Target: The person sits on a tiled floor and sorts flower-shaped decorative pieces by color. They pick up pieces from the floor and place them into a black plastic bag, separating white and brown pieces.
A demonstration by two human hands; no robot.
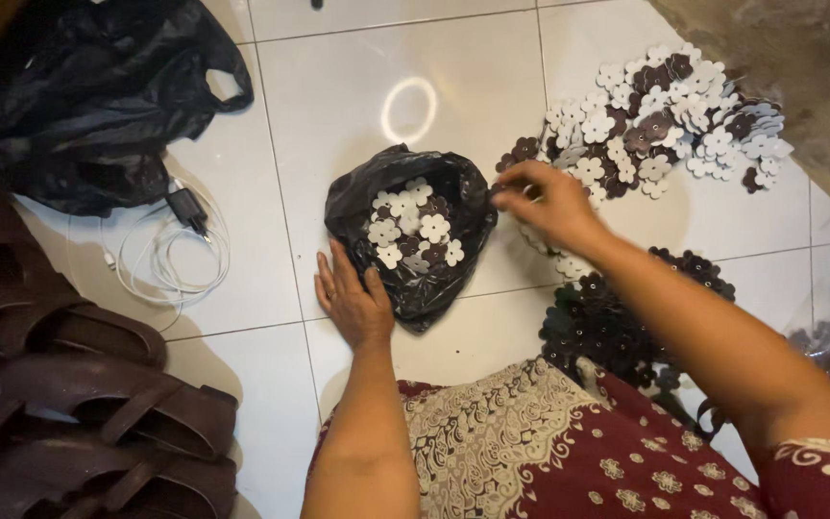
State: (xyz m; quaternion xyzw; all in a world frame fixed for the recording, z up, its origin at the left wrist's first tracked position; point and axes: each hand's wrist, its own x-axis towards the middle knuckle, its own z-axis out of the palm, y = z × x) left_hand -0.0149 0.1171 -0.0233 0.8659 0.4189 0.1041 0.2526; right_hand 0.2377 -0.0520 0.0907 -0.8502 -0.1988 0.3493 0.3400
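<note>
A small black plastic bag lies open on the white tiled floor, with several white and brown flower-shaped cutouts inside. My left hand rests flat on the floor against the bag's near left edge, fingers apart. My right hand hovers at the bag's right rim, fingers pinched together; it is blurred, and whether it holds a cutout I cannot tell. Just beyond it spreads a heap of white and brown flower cutouts.
A pile of dark flower cutouts lies by my right knee. A large black plastic bag sits at the back left, a white charger cable beside it. Brown sandals are stacked at the left. My lap wears red patterned cloth.
</note>
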